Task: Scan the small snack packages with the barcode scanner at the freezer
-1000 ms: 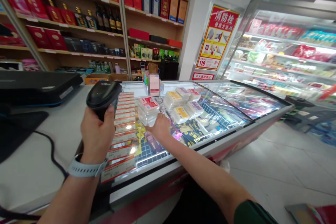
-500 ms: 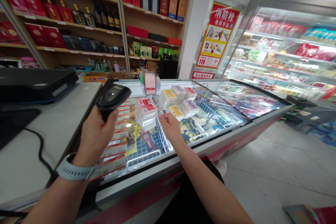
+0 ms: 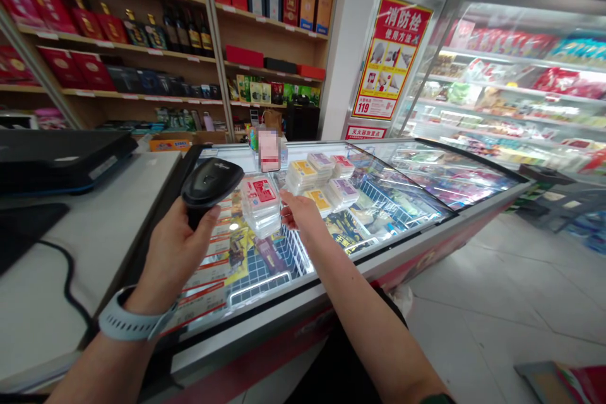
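My left hand [image 3: 182,243] is wrapped round the handle of a black barcode scanner [image 3: 213,183], its head tilted toward the stack on the right. A stack of clear plastic packs with a red label [image 3: 261,205] sits on the glass top of a chest freezer [image 3: 222,319]. Just right of that stack is my right hand [image 3: 300,213], thumb apart from the loosely curled fingers and nothing visible between them. Whether the fingertips touch the packs I cannot tell. Behind it stand more stacked packs with yellow labels [image 3: 303,170] and purple labels [image 3: 343,189].
On the left, a counter [image 3: 127,202] carries a black device [image 3: 61,158] and a cable [image 3: 69,274]. Wire baskets [image 3: 260,271] show beneath the glass. Shelves of boxes and bottles line the back wall; a lit display fridge [image 3: 511,95] stands at the right.
My right hand has risen slightly, its thumb and fingers parting beside the red-labelled stack. The scanner in my left hand has shifted slightly to the right. The view has moved slightly.
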A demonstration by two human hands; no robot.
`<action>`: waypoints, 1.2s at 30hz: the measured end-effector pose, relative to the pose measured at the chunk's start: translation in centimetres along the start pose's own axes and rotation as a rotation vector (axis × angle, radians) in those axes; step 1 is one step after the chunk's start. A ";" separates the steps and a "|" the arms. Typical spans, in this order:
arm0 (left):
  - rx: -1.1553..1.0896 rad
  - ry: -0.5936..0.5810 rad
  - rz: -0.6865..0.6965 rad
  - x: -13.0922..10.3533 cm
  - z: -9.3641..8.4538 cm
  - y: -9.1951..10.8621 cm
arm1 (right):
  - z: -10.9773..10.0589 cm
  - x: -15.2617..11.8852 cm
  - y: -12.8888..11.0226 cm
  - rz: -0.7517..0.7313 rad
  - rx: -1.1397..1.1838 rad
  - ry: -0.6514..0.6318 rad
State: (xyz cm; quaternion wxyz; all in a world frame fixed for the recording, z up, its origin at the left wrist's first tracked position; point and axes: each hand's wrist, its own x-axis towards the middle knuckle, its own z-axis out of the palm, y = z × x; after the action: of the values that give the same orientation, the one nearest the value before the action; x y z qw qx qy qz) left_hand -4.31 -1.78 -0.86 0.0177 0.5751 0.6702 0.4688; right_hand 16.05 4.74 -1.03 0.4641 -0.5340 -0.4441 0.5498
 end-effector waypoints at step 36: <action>-0.070 -0.354 0.608 -1.7 0.2 0.9 | -4.8 -2.8 7.9 -0.589 0.030 0.460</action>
State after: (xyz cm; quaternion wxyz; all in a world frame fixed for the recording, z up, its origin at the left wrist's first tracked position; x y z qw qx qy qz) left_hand -2.97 -3.11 -1.27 0.0129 0.8196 0.4387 0.3682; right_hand 20.57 0.57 -8.53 0.6978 -0.4861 -0.4547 0.2648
